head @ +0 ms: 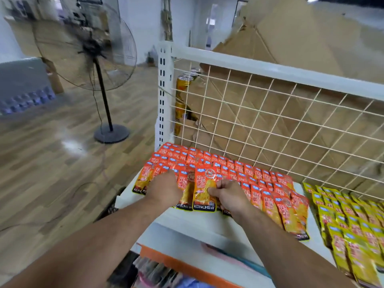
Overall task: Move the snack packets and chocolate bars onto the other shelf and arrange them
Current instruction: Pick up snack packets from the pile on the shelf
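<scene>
Several orange KONCHEW snack packets (pixel 228 169) lie in overlapping rows on the white top shelf (pixel 187 221). My left hand (pixel 164 188) rests flat on the packets at the shelf's left front, fingers spread over them. My right hand (pixel 230 196) pinches the right edge of one orange packet (pixel 204 190) at the front of the row. Rows of yellow snack packets (pixel 351 227) fill the shelf's right part.
A white wire-mesh back panel (pixel 270 121) stands behind the shelf, with flattened cardboard boxes (pixel 291 38) and gold cans (pixel 182 84) beyond it. A black pedestal fan (pixel 97 59) stands on the wooden floor at left. A lower shelf (pixel 166 271) holds more goods.
</scene>
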Motion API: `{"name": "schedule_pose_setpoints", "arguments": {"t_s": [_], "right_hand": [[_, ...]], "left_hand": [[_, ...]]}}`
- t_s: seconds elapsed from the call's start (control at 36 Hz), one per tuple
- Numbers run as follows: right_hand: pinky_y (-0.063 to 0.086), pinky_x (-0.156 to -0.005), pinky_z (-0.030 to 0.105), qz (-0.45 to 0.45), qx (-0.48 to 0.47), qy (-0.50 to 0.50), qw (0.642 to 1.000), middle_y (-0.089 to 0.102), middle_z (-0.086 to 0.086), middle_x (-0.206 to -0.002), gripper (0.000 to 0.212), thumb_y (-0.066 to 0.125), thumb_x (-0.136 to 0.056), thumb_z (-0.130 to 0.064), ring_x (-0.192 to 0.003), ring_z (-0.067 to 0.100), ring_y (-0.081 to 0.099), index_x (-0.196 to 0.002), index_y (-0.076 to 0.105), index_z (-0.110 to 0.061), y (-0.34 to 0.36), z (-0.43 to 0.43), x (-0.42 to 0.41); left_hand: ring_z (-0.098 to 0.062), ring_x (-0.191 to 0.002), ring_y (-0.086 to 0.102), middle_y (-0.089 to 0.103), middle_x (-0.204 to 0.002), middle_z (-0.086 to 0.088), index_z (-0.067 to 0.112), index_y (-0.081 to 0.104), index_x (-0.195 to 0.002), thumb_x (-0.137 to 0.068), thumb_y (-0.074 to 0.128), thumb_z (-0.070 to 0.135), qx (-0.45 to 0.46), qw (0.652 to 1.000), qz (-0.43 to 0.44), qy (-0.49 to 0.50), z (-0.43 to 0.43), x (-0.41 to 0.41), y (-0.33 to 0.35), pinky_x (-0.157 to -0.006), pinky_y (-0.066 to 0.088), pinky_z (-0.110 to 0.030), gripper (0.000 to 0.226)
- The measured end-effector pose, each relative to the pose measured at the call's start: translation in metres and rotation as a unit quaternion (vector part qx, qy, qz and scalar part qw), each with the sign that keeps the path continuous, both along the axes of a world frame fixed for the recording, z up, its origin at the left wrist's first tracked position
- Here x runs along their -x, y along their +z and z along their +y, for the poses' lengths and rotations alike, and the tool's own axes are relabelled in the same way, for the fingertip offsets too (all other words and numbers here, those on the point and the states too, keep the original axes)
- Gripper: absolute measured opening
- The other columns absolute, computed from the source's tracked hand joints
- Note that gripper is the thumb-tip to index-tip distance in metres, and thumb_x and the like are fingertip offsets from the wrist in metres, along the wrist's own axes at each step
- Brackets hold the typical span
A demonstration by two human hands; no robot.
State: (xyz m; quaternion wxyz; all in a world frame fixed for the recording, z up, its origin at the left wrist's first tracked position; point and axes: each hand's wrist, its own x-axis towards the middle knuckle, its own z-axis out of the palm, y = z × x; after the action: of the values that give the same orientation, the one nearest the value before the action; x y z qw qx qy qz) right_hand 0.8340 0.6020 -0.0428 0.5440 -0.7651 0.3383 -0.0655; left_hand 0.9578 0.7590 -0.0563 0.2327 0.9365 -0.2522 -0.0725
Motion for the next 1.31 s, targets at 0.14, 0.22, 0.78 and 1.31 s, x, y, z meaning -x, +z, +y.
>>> {"name": "schedule_pose_setpoints", "arguments": {"t_s": [0.14, 0.22, 0.78, 1.31], "right_hand": [[0.028, -0.043, 0.023, 0.013, 0.009, -0.024, 1.000, 0.037, 0.004, -0.055, 0.039, 0.071, -0.088, -0.006, -0.037, 0.011, 0.034, -0.066, 0.040, -0.018, -0.002, 0.006, 0.004], [0.028, -0.038, 0.019, 0.034, 0.024, -0.025, 0.999, 0.043, 0.007, -0.059, 0.032, 0.070, -0.090, -0.007, -0.037, 0.010, 0.043, -0.071, 0.045, -0.015, -0.002, 0.012, 0.004], [0.044, -0.061, 0.028, 0.204, 0.248, -0.031, 0.946, 0.067, 0.002, -0.076, 0.026, 0.071, -0.085, -0.038, -0.073, 0.023, 0.064, -0.083, 0.071, -0.011, -0.002, 0.034, -0.030], [0.036, -0.111, 0.037, 0.236, 0.454, 0.018, 0.859, 0.040, -0.002, -0.153, 0.071, 0.064, -0.084, -0.039, -0.139, 0.025, 0.035, -0.150, 0.038, -0.029, 0.002, 0.032, 0.038]], "left_hand": [[-0.027, -0.091, 0.063, 0.060, -0.090, -0.002, 0.019, 0.045, -0.097, -0.085, 0.065, 0.032, -0.022, 0.999, -0.017, -0.035, -0.001, -0.004, 0.003, -0.068, 0.048, -0.032, 0.027], [-0.030, -0.092, 0.064, 0.065, -0.097, -0.006, 0.017, 0.045, -0.103, -0.089, 0.059, 0.034, -0.017, 0.998, -0.050, -0.045, 0.000, -0.006, 0.009, -0.065, 0.043, -0.032, 0.026], [-0.021, -0.118, 0.048, 0.053, -0.129, -0.001, 0.021, 0.048, -0.131, -0.095, 0.048, 0.038, -0.006, 0.978, -0.174, -0.118, 0.024, -0.020, 0.021, -0.095, 0.045, -0.036, 0.040], [-0.017, -0.150, 0.018, 0.027, -0.161, 0.007, 0.028, 0.029, -0.154, -0.098, 0.045, 0.043, -0.012, 0.939, -0.145, -0.313, -0.013, 0.017, 0.013, -0.120, 0.014, -0.038, 0.060]]}}
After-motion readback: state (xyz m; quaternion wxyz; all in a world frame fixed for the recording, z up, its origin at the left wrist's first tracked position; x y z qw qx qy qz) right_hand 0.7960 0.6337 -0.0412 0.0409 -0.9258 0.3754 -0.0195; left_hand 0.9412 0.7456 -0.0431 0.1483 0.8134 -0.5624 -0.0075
